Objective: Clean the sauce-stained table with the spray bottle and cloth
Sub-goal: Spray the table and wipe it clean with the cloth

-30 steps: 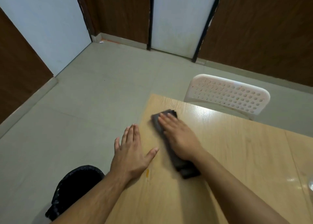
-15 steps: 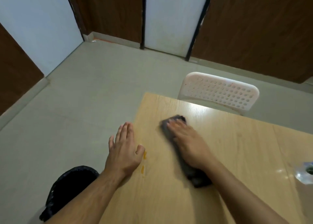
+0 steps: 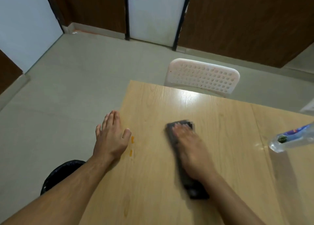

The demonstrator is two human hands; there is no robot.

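Our right hand (image 3: 190, 146) lies flat on the dark cloth (image 3: 195, 190), pressing it on the table (image 3: 229, 182), fingers spread. Our left hand (image 3: 110, 139) rests open at the table's edge beside orange sauce spots (image 3: 131, 145). The spray bottle (image 3: 292, 138) lies far right

bare table (image 3: 220, 122) centre, bottle (image 3: 288, 139) blocking right edge

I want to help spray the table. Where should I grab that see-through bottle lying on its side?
Probably around the middle of its clear body. The bottle lies tilted on the table, round end toward the right hand, the rest running off the picture. Come from above, with fingers wrapped across its round sides.
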